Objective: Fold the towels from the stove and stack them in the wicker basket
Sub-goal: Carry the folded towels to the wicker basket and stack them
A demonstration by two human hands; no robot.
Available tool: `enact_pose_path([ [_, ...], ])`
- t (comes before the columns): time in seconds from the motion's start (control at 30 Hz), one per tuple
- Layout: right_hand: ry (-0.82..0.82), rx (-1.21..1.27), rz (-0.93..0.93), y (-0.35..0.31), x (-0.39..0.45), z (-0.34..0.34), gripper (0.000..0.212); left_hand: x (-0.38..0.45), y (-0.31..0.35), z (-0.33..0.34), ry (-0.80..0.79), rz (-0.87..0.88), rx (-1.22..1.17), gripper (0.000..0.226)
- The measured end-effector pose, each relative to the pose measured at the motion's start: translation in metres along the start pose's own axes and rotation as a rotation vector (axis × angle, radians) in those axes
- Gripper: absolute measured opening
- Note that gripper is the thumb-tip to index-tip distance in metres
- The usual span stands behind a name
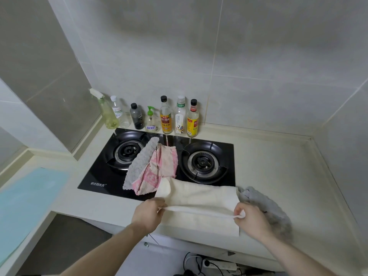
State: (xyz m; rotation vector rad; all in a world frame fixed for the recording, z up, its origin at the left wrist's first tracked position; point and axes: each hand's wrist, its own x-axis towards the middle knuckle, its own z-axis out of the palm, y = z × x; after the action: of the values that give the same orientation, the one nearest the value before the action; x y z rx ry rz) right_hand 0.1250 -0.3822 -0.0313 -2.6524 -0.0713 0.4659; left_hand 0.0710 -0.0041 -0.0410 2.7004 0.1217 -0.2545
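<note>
A cream towel [199,196] lies spread over the counter's front edge, just in front of the black gas stove [209,180]. My left hand [148,215] pinches its near left edge and my right hand [252,221] pinches its near right corner, lifting that edge slightly. On the stove between the two burners lie a pink-and-white towel [159,170] and a grey towel [142,160], both crumpled. Another grey towel [266,208] lies on the counter beyond my right hand. No wicker basket is in view.
Several bottles [166,116] stand in a row against the tiled wall behind the stove, with a spray bottle [105,110] at the left. A light blue mat [25,206] covers the left counter. A power strip [219,265] and cables lie below the counter.
</note>
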Motion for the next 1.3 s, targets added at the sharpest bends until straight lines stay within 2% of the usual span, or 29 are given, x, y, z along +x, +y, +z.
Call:
enact_pose_path([
  [0.2, -0.061, -0.049, 0.006, 0.007, -0.011, 0.022, 0.016, -0.013, -0.001, 0.021, -0.171, -0.099, 0.051, 0.025],
  [0.37, -0.102, -0.073, 0.007, 0.015, -0.011, 0.033, 0.012, -0.02, -0.003, 0.043, -0.222, -0.193, 0.043, 0.022],
  [0.5, -0.139, -0.096, 0.03, 0.021, -0.011, 0.04, 0.01, -0.015, -0.009, 0.052, -0.304, -0.173, 0.035, 0.017],
  [0.53, -0.159, -0.098, 0.035, 0.022, -0.01, 0.041, 0.009, -0.013, -0.01, 0.053, -0.316, -0.186, 0.009, 0.022],
  [0.63, -0.184, -0.097, 0.055, 0.023, -0.01, 0.043, 0.004, -0.008, -0.006, 0.047, -0.255, -0.293, -0.165, 0.042],
  [0.8, 0.016, 0.087, 0.2, 0.019, -0.007, 0.046, 0.014, -0.003, -0.007, 0.044, -0.172, -0.411, -0.509, 0.038],
  [0.9, 0.077, 0.307, 0.33, 0.021, 0.001, 0.051, 0.012, -0.006, -0.009, 0.041, -0.155, -0.474, -0.614, 0.045],
  [1.0, 0.106, 0.416, 0.412, 0.023, 0.009, 0.056, 0.027, -0.012, -0.01, 0.036, -0.013, -0.501, -0.633, 0.033],
  [1.1, 0.109, 0.495, 0.468, 0.022, 0.016, 0.058, 0.031, -0.018, -0.004, 0.033, 0.022, -0.373, -0.435, 0.025],
  [1.17, 0.086, 0.513, 0.5, 0.024, 0.021, 0.06, 0.032, -0.019, 0.005, 0.035, -0.019, -0.213, -0.267, 0.032],
  [1.3, 0.063, 0.543, 0.526, 0.025, 0.028, 0.06, 0.034, -0.014, 0.032, 0.039, -0.064, 0.007, -0.154, 0.052],
])
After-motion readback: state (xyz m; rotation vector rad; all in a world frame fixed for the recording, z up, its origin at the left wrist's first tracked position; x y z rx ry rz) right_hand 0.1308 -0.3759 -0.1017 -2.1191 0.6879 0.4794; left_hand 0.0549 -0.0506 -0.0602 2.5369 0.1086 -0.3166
